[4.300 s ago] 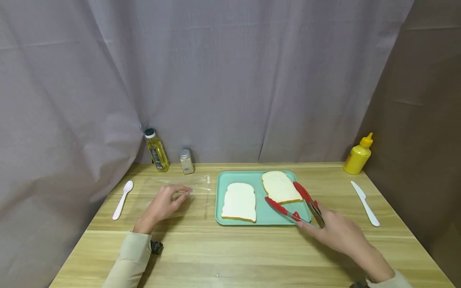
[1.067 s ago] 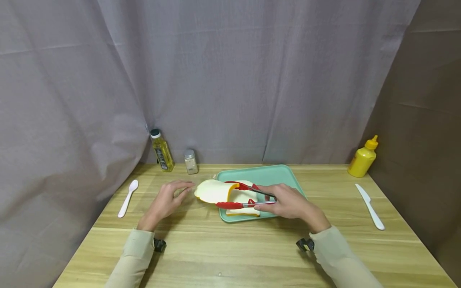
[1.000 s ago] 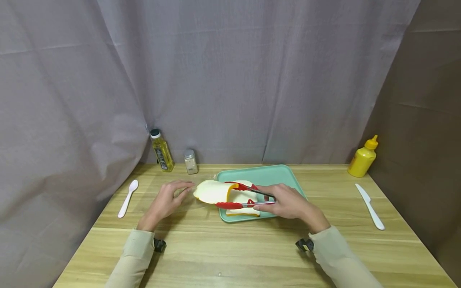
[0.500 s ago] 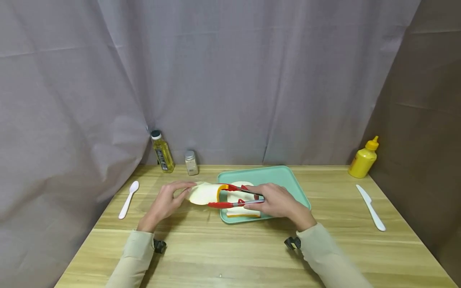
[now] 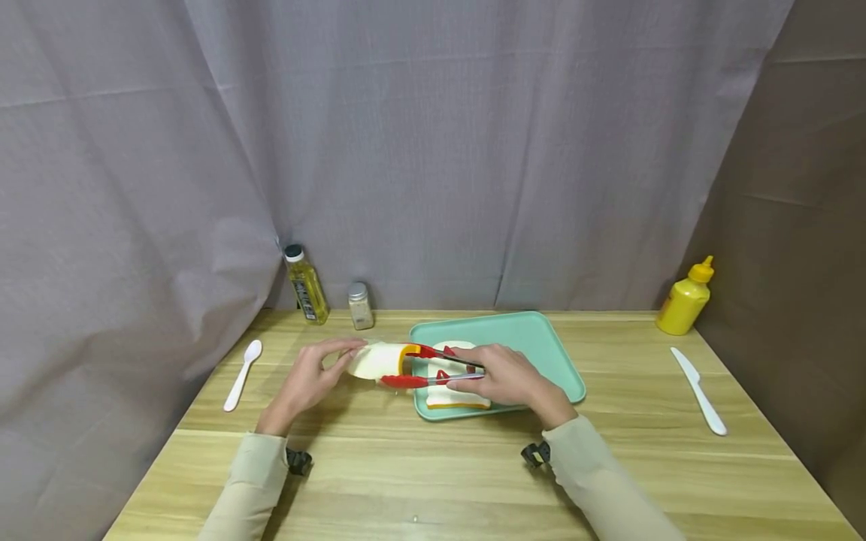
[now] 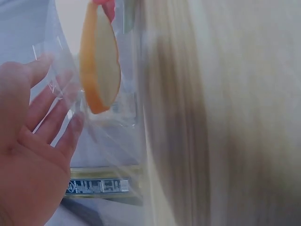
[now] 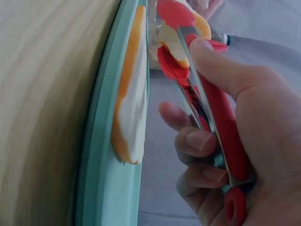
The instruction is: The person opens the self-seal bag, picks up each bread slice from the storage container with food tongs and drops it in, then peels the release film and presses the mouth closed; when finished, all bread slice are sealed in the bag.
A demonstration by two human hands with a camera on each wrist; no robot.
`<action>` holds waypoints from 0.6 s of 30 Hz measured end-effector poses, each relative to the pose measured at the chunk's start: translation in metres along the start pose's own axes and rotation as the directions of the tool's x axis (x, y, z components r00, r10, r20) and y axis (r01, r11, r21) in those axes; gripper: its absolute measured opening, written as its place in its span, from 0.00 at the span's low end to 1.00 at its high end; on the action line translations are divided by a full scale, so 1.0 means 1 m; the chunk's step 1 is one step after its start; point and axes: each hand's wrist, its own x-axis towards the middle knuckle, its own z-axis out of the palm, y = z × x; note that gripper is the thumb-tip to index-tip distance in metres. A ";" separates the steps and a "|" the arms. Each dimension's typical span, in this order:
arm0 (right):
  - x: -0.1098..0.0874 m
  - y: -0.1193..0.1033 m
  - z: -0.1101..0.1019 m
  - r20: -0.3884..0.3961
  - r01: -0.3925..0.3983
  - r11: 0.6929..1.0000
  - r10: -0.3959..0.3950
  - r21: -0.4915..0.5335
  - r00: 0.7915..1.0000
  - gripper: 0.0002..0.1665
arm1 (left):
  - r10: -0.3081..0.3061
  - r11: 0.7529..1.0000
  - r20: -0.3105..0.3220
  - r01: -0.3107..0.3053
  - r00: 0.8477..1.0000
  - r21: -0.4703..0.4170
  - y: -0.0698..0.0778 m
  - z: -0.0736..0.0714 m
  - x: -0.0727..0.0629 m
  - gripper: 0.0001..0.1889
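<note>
My left hand (image 5: 314, 376) holds the mouth of a clear plastic bag (image 6: 56, 77), thumb and fingers spread at its edge in the left wrist view. My right hand (image 5: 504, 376) grips metal tongs with red tips (image 5: 406, 382) and red handles. A white bread slice (image 5: 375, 361) with an orange-brown crust is squeezed into a curve between the tips, its far end at my left fingers and within the bag's opening. Below the tongs, a second bread slice (image 5: 449, 398) lies flat on the left part of a mint-green tray (image 5: 541, 349).
An oil bottle (image 5: 307, 289) and a small silver-capped shaker (image 5: 361, 308) stand at the back left. A white spoon (image 5: 241, 376) lies at left, a white knife (image 5: 700, 391) at right. The yellow squeeze bottle (image 5: 685, 297) stands at the back right, before grey curtains.
My right hand took the right-hand slice off the tray with the tongs and carried it left. Over the last second it moved further left, into the bag's mouth. My left hand stayed nearly still.
</note>
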 end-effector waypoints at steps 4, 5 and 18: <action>-0.002 0.007 -0.004 0.022 -0.037 0.995 0.035 0.090 0.999 0.47 | -0.005 1.000 0.002 0.005 1.000 0.007 -0.001 -0.001 0.001 0.15; -0.003 0.008 -0.005 0.024 -0.047 0.994 0.045 0.100 0.999 0.48 | -0.005 1.000 0.002 0.005 1.000 0.009 -0.001 -0.001 0.001 0.15; -0.002 0.001 -0.004 0.018 -0.012 0.996 0.010 0.086 1.000 0.47 | 0.005 1.000 -0.002 -0.005 1.000 -0.004 0.001 -0.001 0.000 0.14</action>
